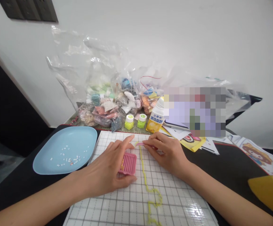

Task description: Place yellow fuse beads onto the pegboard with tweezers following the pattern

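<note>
A small pink ridged tray [130,164] sits on the white gridded board [117,205], with a few yellow beads in its grooves. My left hand [105,166] is curled around the tray, thumb along its near edge and fingers at the far side. Pinched in my right hand [167,152] is a thin pink pair of tweezers [140,144], its tip pointing left just beyond the tray. Close to that tip starts a yellow-green line of small beads [144,171], which runs down the board and bends into curves near the bottom. Whether the tips grip a bead is too small to tell.
A light blue plate [41,163] at the left carries scattered white beads. Behind the board stand two small jars of green beads [129,122], a yogurt bottle [155,116] and bags of beads [105,110]. Papers [210,146] and a yellow object [268,191] lie at right.
</note>
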`<state>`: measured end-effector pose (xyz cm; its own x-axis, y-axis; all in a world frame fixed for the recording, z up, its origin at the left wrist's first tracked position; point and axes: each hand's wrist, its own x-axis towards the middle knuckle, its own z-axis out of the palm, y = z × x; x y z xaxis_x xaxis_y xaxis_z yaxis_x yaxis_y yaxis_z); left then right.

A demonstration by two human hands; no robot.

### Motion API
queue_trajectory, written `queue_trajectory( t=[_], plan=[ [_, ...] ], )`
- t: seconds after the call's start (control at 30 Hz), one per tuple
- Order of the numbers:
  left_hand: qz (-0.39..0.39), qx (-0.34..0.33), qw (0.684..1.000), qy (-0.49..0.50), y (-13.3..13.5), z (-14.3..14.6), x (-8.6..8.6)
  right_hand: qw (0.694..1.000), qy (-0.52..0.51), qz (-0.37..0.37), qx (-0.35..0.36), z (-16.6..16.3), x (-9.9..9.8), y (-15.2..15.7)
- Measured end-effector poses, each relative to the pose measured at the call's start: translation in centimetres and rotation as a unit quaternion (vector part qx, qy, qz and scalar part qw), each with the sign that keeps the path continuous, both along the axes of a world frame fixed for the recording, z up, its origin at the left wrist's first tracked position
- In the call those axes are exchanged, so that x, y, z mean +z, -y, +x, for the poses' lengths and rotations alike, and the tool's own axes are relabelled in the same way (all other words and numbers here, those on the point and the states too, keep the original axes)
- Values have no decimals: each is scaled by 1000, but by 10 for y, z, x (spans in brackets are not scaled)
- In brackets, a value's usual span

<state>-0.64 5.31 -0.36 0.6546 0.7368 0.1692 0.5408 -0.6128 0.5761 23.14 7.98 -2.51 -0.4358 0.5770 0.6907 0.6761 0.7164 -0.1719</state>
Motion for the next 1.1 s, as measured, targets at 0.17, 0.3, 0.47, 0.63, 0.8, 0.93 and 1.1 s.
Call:
queue_trajectory(
  t=[0.17, 0.3, 0.47, 0.63, 0.8, 0.93, 1.1],
  plan=[
    [-3, 1, 1000, 1, 1, 0, 0, 1000, 9, 17, -8, 0, 0, 0],
    [-5, 3, 1000, 0, 1, -1, 0, 1000, 7, 18, -5, -1, 0, 0],
    [-4, 4, 1000, -2, 2, -1, 0, 1000, 8, 22, -5, 0, -1, 0],
    [-2, 3, 1000, -1, 1, -1, -1, 1000, 7, 19, -6, 0, -1, -1],
    [-6, 2, 1000, -16, 1, -1, -1, 1000, 5, 20, 1, -1, -1, -1],
    [-2, 2, 1000, -21, 0, -1, -1, 1000, 4, 27, -2, -1, -2, -1],
    [-3, 0, 1000, -18, 0, -1, -2, 1000, -1, 30, -2, -1, -2, -1]
  ],
)
